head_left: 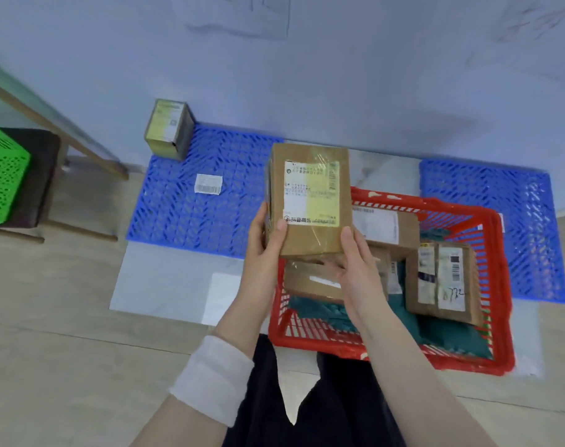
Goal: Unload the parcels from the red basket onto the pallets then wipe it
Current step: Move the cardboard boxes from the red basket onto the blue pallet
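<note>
Parcel [308, 201] with "抖音商城" shipping label [311, 188]

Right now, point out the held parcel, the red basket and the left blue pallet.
held parcel [310, 198], head view, on its shipping label.
red basket [452, 362], head view, on its near rim.
left blue pallet [184, 217], head view, on bare grid.

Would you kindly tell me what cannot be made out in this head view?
- Head view: held parcel, label print too small and blurred to read.
- Head view: red basket, contents partly covered by the held parcel and right hand; parcel count unclear.
- Head view: green crate, cut off by the left edge.
</note>
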A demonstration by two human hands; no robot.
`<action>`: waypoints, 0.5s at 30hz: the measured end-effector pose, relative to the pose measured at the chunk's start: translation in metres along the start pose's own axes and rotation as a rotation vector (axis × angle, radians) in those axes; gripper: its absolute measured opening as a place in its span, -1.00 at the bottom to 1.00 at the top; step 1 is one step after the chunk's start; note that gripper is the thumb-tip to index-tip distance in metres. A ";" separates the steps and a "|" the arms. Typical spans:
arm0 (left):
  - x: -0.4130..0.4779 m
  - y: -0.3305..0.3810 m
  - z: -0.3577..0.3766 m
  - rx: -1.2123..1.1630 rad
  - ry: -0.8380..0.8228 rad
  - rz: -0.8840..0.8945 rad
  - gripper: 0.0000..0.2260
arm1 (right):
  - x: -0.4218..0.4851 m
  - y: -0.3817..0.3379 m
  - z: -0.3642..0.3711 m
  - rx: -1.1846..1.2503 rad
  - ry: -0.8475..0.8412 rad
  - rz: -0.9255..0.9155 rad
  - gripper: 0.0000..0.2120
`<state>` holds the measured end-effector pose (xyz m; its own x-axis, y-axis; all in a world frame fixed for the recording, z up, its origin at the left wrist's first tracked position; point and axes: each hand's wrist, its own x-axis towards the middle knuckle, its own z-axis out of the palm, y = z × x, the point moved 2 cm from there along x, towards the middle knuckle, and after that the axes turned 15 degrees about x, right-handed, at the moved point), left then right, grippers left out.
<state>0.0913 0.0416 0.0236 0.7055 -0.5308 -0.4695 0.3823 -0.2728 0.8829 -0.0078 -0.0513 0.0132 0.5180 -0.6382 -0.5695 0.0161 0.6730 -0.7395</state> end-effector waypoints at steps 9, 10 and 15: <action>0.089 0.012 -0.137 0.028 0.143 -0.034 -0.72 | 0.067 0.061 0.150 0.027 0.002 0.010 -0.74; 0.100 0.012 -0.146 0.072 0.141 -0.036 -0.71 | 0.077 0.067 0.158 0.026 0.024 0.010 -0.72; 0.162 -0.006 -0.176 0.238 0.179 -0.060 -0.75 | 0.140 0.104 0.191 0.035 0.073 0.044 -0.79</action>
<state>0.3084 0.0982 -0.0597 0.7879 -0.3645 -0.4964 0.2907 -0.4905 0.8215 0.2295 0.0006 -0.0748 0.4552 -0.6323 -0.6269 0.0248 0.7128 -0.7009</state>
